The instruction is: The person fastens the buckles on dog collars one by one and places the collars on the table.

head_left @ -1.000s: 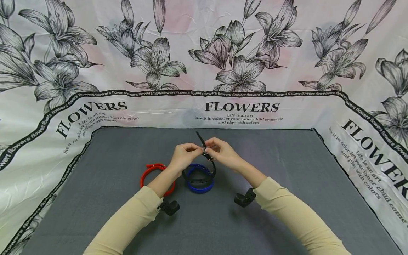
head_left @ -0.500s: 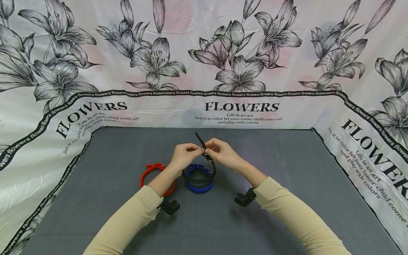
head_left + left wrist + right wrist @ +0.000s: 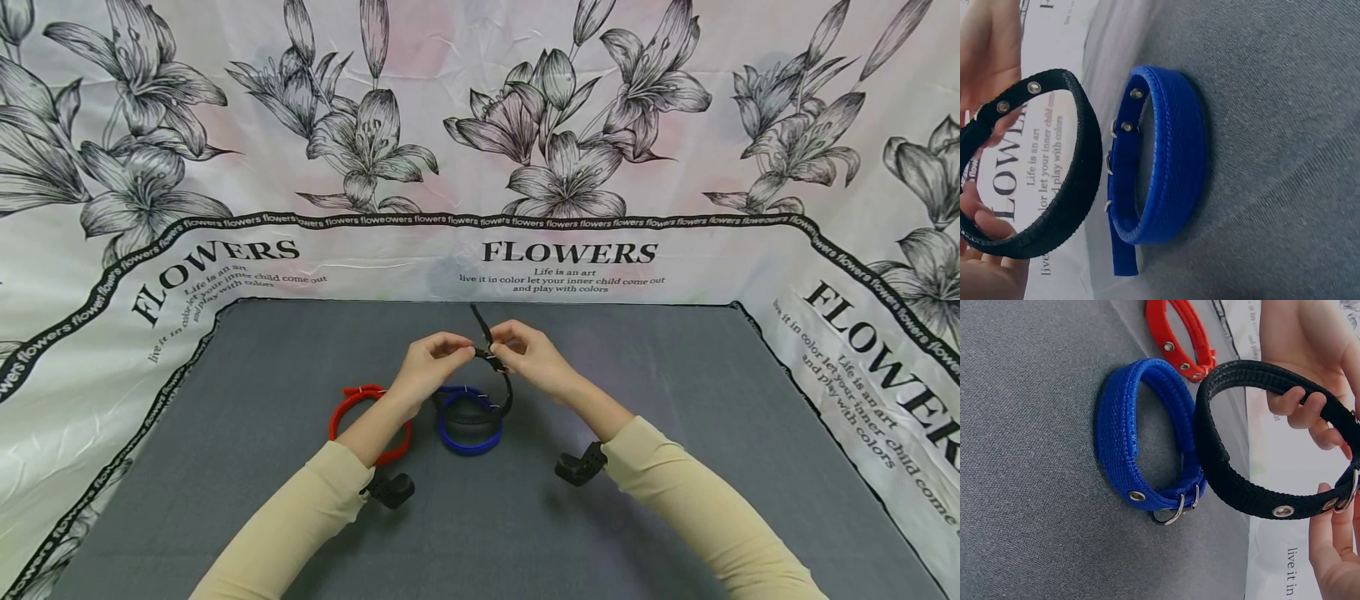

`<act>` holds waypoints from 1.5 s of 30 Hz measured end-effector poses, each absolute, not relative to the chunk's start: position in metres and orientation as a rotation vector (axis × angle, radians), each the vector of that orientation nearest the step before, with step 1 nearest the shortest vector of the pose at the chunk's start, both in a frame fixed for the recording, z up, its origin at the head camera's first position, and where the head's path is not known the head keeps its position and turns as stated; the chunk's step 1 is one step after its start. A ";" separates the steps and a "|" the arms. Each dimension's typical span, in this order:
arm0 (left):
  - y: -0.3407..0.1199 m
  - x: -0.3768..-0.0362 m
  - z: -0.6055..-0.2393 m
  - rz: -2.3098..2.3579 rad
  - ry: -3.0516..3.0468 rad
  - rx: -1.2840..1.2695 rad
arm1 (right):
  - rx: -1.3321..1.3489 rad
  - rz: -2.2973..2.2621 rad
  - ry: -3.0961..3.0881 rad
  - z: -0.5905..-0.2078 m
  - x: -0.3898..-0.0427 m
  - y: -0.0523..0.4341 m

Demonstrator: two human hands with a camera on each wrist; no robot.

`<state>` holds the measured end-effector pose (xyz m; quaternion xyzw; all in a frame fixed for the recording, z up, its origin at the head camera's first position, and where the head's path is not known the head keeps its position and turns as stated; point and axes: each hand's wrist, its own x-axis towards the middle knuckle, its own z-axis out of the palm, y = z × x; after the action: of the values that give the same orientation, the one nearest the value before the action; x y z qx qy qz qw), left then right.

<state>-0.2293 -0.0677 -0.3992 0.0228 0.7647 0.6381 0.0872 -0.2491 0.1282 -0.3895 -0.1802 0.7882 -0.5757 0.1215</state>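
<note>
At the centre of the head view, the left hand (image 3: 429, 360) and the right hand (image 3: 534, 358) both pinch the black collar (image 3: 501, 392) at its buckle, holding the loop raised above the blue collar (image 3: 468, 440) on the grey mat (image 3: 675, 467). A red collar (image 3: 352, 408) lies left of the blue one. Behind, the backdrop (image 3: 570, 250) reads "FLOWERS", "Life is an art" and "live it in color let your inner child come out and play with colors"

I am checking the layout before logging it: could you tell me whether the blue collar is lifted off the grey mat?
No, the blue collar lies flat on the grey mat, while the black collar is the one held up.
</note>
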 end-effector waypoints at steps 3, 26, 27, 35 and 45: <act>-0.070 -0.229 -0.402 1.868 2.271 0.087 | -0.512 -1.708 2.290 -0.389 -0.250 0.130; -0.065 -0.227 -0.407 2.098 2.178 0.066 | -0.437 -1.644 2.210 -0.383 -0.252 0.132; -0.065 -0.227 -0.407 2.101 2.178 0.060 | -0.442 -1.649 2.203 -0.383 -0.252 0.132; -0.063 -0.228 -0.404 2.102 2.175 0.050 | -0.487 -1.642 2.193 -0.385 -0.251 0.135; -0.062 -0.225 -0.404 2.038 2.222 0.036 | -0.460 -1.599 2.265 -0.381 -0.252 0.138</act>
<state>-0.2254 -0.0617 -0.4043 0.0118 0.7354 0.6746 0.0630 -0.2524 0.1382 -0.3814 -0.1615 0.7950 -0.5610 0.1648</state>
